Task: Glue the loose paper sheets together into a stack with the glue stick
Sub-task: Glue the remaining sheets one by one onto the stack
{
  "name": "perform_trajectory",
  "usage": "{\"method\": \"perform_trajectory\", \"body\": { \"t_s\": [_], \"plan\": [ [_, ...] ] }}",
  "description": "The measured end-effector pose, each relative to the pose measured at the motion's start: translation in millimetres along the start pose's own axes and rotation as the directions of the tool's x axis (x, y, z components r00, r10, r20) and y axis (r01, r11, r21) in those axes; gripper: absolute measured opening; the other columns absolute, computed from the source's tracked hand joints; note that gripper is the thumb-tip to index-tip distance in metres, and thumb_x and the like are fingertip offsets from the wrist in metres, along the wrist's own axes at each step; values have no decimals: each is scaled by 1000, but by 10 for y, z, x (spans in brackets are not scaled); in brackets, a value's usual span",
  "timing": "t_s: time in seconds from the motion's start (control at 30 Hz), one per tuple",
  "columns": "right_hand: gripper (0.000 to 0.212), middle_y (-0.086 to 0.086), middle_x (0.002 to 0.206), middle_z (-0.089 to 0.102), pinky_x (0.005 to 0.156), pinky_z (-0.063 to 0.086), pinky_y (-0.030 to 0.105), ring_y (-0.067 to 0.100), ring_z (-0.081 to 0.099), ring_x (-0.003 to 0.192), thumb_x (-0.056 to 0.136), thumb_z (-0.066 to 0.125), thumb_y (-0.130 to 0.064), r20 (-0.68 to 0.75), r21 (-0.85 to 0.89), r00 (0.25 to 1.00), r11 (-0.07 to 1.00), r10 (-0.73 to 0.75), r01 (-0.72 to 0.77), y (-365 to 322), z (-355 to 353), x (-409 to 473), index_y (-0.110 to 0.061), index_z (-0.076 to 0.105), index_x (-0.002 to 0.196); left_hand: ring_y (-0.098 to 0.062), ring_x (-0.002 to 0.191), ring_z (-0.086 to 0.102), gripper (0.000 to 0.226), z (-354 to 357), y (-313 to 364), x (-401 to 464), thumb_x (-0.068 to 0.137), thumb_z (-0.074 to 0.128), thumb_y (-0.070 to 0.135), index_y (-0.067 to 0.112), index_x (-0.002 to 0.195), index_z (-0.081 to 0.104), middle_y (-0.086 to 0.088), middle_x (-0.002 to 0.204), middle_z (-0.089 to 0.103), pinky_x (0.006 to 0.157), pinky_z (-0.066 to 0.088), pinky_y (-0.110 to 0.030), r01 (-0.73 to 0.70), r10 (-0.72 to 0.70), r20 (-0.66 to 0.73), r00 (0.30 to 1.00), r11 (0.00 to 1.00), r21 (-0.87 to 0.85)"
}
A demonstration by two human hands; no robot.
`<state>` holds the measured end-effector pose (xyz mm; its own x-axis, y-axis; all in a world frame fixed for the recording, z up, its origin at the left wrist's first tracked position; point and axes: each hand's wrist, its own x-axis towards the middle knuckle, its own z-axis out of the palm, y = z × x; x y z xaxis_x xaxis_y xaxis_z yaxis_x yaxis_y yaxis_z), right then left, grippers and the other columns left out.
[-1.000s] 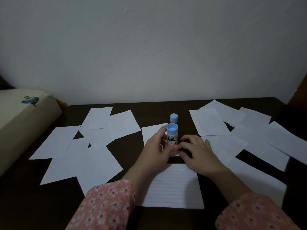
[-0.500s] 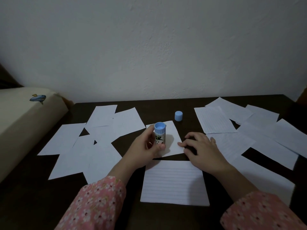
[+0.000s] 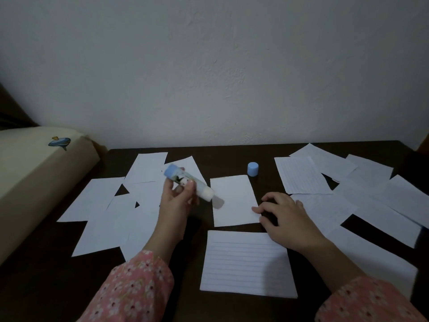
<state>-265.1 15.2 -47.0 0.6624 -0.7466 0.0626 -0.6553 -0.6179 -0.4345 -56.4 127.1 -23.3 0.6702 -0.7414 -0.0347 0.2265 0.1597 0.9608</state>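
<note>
My left hand (image 3: pixel 177 201) grips the glue stick (image 3: pixel 188 183), tilted with its white glue tip pointing down-right over the left edge of a small blank sheet (image 3: pixel 234 201). Its blue base points up-left. My right hand (image 3: pixel 282 216) rests with fingertips on that sheet's right lower edge, holding nothing. The blue cap (image 3: pixel 252 168) stands alone on the dark table (image 3: pixel 222 156) behind the sheet. A lined sheet (image 3: pixel 246 263) lies just in front of the blank one. Several loose sheets lie scattered at the left (image 3: pixel 104 201) and right (image 3: pixel 371 196).
A cream cushion (image 3: pixel 34 177) with a small whale print lies along the table's left side. A pale wall stands right behind the table. Pink floral sleeves cover both forearms at the bottom of the view.
My left hand has lifted the glue stick from upright, tipped it over and turned the glue end toward the blank sheet. My right hand stays on the sheet's right edge.
</note>
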Motion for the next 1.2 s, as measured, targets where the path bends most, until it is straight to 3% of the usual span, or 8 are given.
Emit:
{"method": "perform_trajectory", "body": {
  "t_s": [0.13, 0.23, 0.33, 0.47, 0.6, 0.8, 1.03, 1.2],
  "plan": [
    [23, -21, 128, 36, 113, 24, 36, -3, 28, 122, 89, 60, -43, 5, 46, 1000, 999, -8, 8, -78, -45, -9, -36, 62, 111, -24, 121, 52, 58, 27, 1, 127, 90, 62, 27, 31, 141, 36, -5, 132, 53, 104, 43, -47, 7, 3, -115, 993, 996, 87],
    [17, -23, 122, 42, 107, 31, 29, -6, 34, 110, 90, 59, -43, -76, 104, 997, 994, -18, 25, -141, -82, 35, -34, 64, 103, -16, 110, 56, 47, 166, -23, 147, 90, 62, 29, 37, 129, 38, 0, 123, 55, 97, 48, -41, -45, 62, -66, 996, 972, 231],
    [27, -19, 126, 47, 107, 35, 29, 1, 43, 118, 92, 57, -44, -126, 118, 992, 993, 14, 1, -101, -148, 151, -34, 60, 117, -16, 106, 56, 48, 345, -12, 235, 90, 63, 29, 35, 131, 38, 5, 115, 55, 92, 51, -40, -116, 112, 36, 993, 895, 431],
    [58, -16, 153, 26, 116, 19, 42, 9, 19, 142, 93, 46, -56, 16, -91, 999, 995, 43, -41, 75, -156, 273, -36, 33, 146, -8, 108, 53, 40, 671, 21, 441, 89, 64, 22, 36, 118, 41, 10, 115, 55, 81, 47, -22, -237, 120, 246, 962, 818, 524],
    [61, -17, 160, 9, 117, 3, 53, 15, -1, 148, 95, 32, -61, 125, -150, 990, 987, 69, -50, 141, -61, 296, -39, 19, 151, -10, 116, 51, 46, 1011, -45, 587, 90, 63, 19, 28, 129, 41, 4, 126, 55, 87, 45, -25, -368, 88, 435, 896, 695, 618],
    [60, -16, 161, 4, 117, -1, 53, 16, -12, 148, 98, 31, -55, 102, -143, 993, 989, 56, -41, 131, -3, 294, -37, 14, 152, -14, 119, 53, 52, 1136, -204, 704, 90, 63, 20, 24, 135, 39, 1, 128, 57, 96, 47, -32, -453, 108, 494, 863, 599, 661],
    [61, -18, 160, 11, 118, 1, 53, 15, 0, 149, 96, 37, -55, 86, -118, 993, 991, 75, -65, 97, -29, 287, -38, 18, 151, -2, 104, 52, 49, 1117, -243, 736, 90, 63, 19, 28, 133, 39, 15, 112, 54, 70, 40, -8, -487, 96, 548, 831, 601, 634],
    [61, -16, 160, 12, 118, 2, 53, 15, 1, 149, 95, 38, -56, 90, -138, 992, 987, 91, -78, 79, -43, 296, -36, 21, 150, -5, 108, 52, 50, 1057, -194, 818, 90, 63, 17, 27, 133, 39, 11, 116, 55, 82, 40, -15, -497, 46, 577, 816, 567, 657]
  ]
}}
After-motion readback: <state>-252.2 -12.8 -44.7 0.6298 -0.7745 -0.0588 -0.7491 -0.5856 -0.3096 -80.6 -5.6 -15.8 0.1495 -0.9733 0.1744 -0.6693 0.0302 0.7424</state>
